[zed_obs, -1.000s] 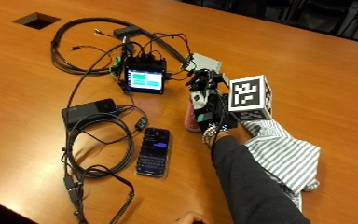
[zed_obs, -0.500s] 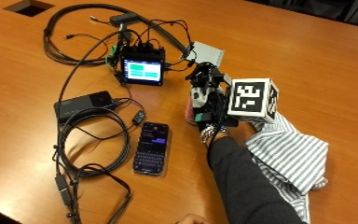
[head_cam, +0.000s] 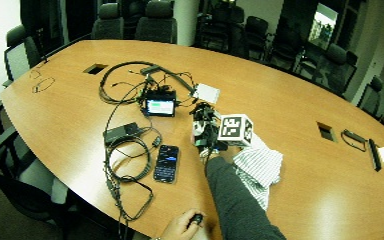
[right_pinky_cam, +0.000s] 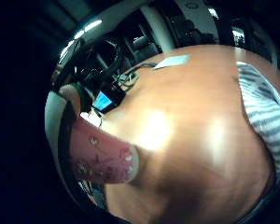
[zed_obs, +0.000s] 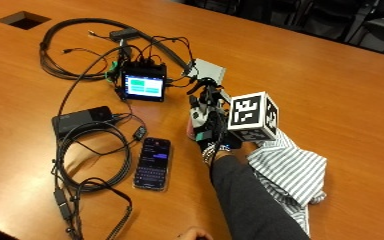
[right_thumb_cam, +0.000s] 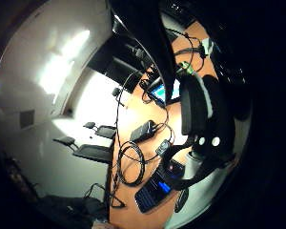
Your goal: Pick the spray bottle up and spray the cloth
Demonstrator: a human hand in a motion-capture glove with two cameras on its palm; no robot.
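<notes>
My gloved right hand point(zed_obs: 212, 131) is over the wooden table point(zed_obs: 325, 75), left of a crumpled grey-and-white striped cloth point(zed_obs: 288, 170). It grips a small spray bottle point(zed_obs: 196, 119) upright, its fingers curled round it. The little finger side palm view has the bottle's pink patterned body point(right_pinky_cam: 102, 156) close to the palm, with the cloth point(right_pinky_cam: 263, 121) lying on the table beyond. In the thumb side palm view the bottle's black spray head point(right_thumb_cam: 200, 119) stands in front of the palm. The wide outside view shows the hand point(head_cam: 205, 134) and the cloth point(head_cam: 258, 167) side by side.
A small device with a lit screen point(zed_obs: 143, 86) and a white box point(zed_obs: 205, 70) lie beyond the hand. A phone point(zed_obs: 153, 163), a black power pack point(zed_obs: 82, 120) and looped cables point(zed_obs: 85, 170) are to its left. The person's bare hand point(zed_obs: 193, 234) rests at the near edge.
The outside picture has shifted, so its camera moved. My hand stays by the cloth's left edge with the bottle in it; I see no clear move of the things.
</notes>
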